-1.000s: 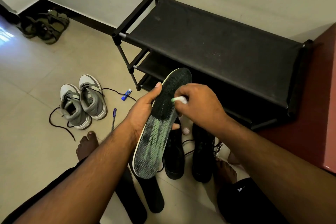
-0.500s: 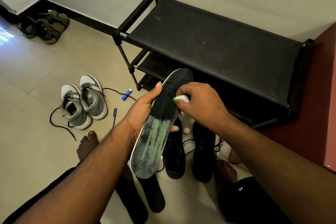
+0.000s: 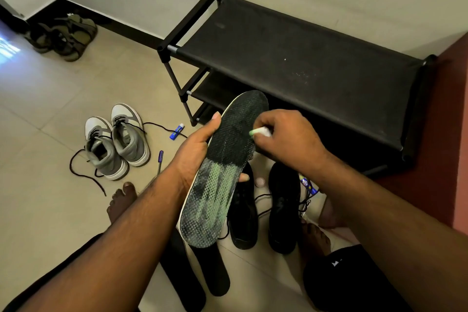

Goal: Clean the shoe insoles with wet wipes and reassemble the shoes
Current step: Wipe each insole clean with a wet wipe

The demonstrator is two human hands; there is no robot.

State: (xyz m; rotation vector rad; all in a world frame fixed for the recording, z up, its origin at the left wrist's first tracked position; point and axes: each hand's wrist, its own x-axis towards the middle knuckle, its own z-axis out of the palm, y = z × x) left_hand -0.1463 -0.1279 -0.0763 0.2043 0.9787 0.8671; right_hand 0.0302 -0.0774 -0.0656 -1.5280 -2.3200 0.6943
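Observation:
My left hand (image 3: 196, 153) grips a dark mesh insole (image 3: 222, 172) with green worn patches by its left edge, toe end pointing up toward the rack. Pressed against the insole's upper right part is a small wadded white wet wipe (image 3: 259, 132), pinched in my right hand (image 3: 283, 139). Below the insole, a pair of black shoes (image 3: 283, 205) stands on the floor with loose laces. Two black insoles (image 3: 212, 271) lie flat on the tiles under my left forearm.
A black fabric shoe rack (image 3: 291, 58) stands against the wall ahead. Grey-white sneakers (image 3: 119, 139) with untied laces sit to the left, near a blue tube (image 3: 176, 132) and a pen (image 3: 160, 159). Olive sandals (image 3: 65, 35) lie in the far corner. My bare feet (image 3: 121, 200) rest on the tiles.
The right hand with the wipe has shifted slightly up along the insole's upper part. The left hand keeps its hold, the insole barely moving.

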